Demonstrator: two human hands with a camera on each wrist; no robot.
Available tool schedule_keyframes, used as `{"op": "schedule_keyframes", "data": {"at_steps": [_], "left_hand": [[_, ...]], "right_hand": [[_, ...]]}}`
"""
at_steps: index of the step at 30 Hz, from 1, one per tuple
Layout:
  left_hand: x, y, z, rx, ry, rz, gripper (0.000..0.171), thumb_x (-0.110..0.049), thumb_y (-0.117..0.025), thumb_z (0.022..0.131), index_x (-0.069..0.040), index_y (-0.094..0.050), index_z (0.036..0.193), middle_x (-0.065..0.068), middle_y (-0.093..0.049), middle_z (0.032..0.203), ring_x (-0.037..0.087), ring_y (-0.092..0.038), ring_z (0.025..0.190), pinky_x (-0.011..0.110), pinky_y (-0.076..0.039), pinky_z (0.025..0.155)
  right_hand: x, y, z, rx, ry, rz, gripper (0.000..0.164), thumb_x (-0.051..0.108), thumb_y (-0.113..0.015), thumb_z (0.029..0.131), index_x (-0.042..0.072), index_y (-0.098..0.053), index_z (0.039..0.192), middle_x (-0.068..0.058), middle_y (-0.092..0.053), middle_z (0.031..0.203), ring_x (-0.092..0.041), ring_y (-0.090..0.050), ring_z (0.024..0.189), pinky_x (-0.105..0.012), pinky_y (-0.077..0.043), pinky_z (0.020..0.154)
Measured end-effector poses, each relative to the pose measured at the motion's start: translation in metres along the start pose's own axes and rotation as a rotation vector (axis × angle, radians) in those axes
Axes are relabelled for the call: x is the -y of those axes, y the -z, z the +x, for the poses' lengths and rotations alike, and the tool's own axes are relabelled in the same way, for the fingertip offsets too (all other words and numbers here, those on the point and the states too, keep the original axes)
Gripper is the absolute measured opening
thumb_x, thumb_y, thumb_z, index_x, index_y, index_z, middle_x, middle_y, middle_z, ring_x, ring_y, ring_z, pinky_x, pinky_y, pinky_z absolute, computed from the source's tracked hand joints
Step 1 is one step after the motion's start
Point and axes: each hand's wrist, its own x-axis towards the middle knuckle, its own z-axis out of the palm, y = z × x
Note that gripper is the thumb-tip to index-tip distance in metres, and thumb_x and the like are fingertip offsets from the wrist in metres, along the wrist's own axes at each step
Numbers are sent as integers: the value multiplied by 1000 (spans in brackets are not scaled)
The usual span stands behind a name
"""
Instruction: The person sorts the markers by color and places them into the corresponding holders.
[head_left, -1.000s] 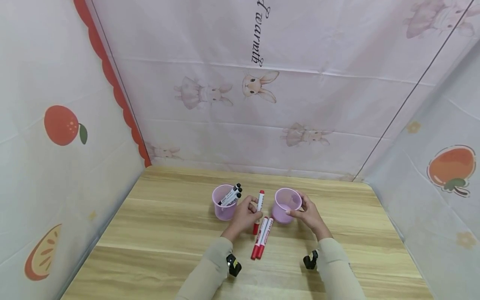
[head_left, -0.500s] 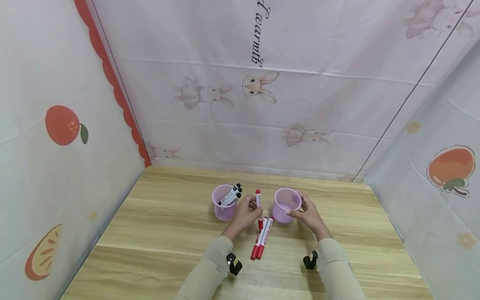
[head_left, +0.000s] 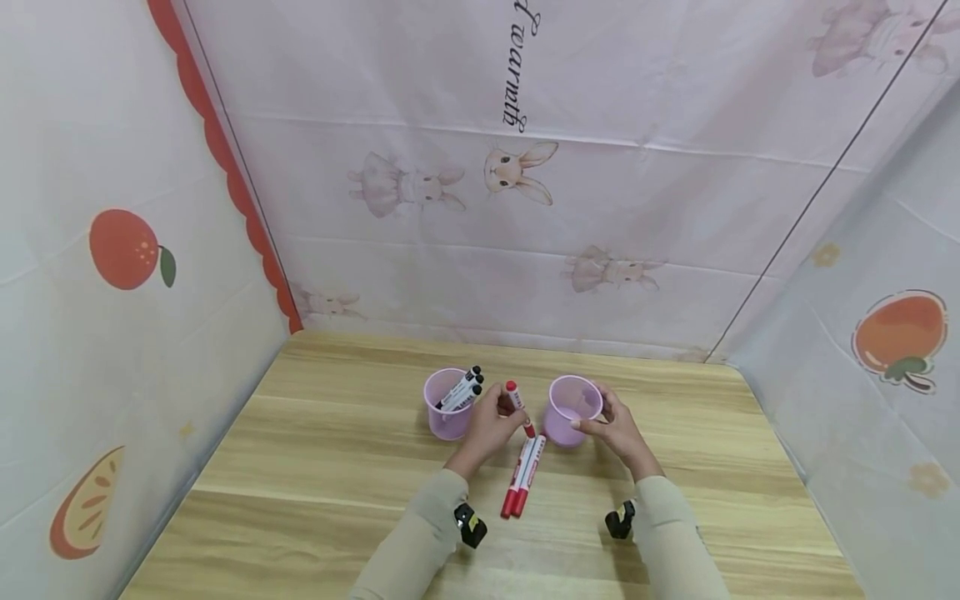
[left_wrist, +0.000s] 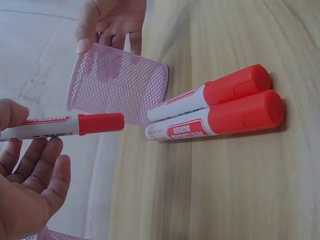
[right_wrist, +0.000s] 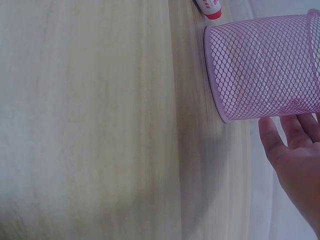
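Note:
My left hand (head_left: 489,429) pinches a red-capped whiteboard marker (left_wrist: 100,124) between thumb and fingers. In the head view that marker slants in the space between two pink mesh pen holders. With fingers and thumb around its side, my right hand (head_left: 621,429) holds the right pen holder (right_wrist: 265,65), which stands upright with nothing visible inside. Two more red whiteboard markers (left_wrist: 245,116) lie side by side on the table, their red caps toward me and their far ends near that holder's base.
Left of my left hand stands the other pen holder (head_left: 447,429), with several black-capped markers (head_left: 462,393) leaning in it. The wood-grain table (head_left: 322,450) is bordered by printed cloth walls (head_left: 450,275) at the back and both sides.
My left hand has shifted slightly right, and the marker in it has tilted, its lower end swinging right toward the right pen holder. My right hand stays in place.

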Motion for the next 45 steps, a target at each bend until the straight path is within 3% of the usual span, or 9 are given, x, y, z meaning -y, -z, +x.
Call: {"op": "schedule_keyframes", "data": {"at_steps": [5, 15, 23, 29, 36, 45], "left_hand": [[-3, -2, 1, -8, -23, -34, 20, -5, -69, 77, -6, -54, 89, 1, -60, 80, 15, -59, 76, 25, -51, 68], [-15, -3, 6, -57, -66, -15, 20, -8, -70, 78, -8, -54, 90, 0, -61, 82, 15, -61, 76, 25, -51, 67], [-22, -2, 13, -81, -117, -13, 18, -7, -69, 77, -8, -55, 88, -1, -61, 78, 12, -57, 70, 25, -50, 63], [-26, -3, 17, -88, -116, -26, 18, -6, -68, 76, -8, -55, 87, -1, -62, 78, 12, -59, 71, 25, -51, 65], [-29, -3, 18, -89, -98, -21, 17, -6, -67, 77, -9, -53, 87, -1, -61, 78, 12, -58, 71, 25, -50, 64], [-36, -3, 19, -108, -147, -48, 18, -3, -69, 77, -7, -55, 87, 2, -62, 78, 13, -59, 70, 24, -52, 63]], "right_hand": [[4, 2, -1, 15, -11, 16, 77, -3, -74, 73, -3, -34, 138, -28, -41, 135, -45, -35, 124, -56, -25, 102], [30, -2, -6, 42, -47, 18, 80, -4, -73, 73, -10, -28, 138, -33, -35, 136, -47, -30, 126, -56, -21, 103], [11, 2, 1, 43, -64, 19, 92, -3, -75, 72, 0, -20, 146, -27, -30, 143, -44, -27, 129, -54, -23, 103], [5, 3, 2, 41, -43, -8, 88, -2, -75, 71, -1, -25, 143, -27, -35, 139, -44, -31, 127, -53, -24, 103], [37, 1, -2, 81, -54, -58, 85, -4, -75, 71, -12, -24, 139, -35, -35, 135, -48, -29, 126, -57, -20, 103], [14, 5, 5, 62, -51, -100, 87, 1, -78, 70, -6, -28, 140, -29, -34, 139, -42, -21, 132, -56, -13, 105]]}}
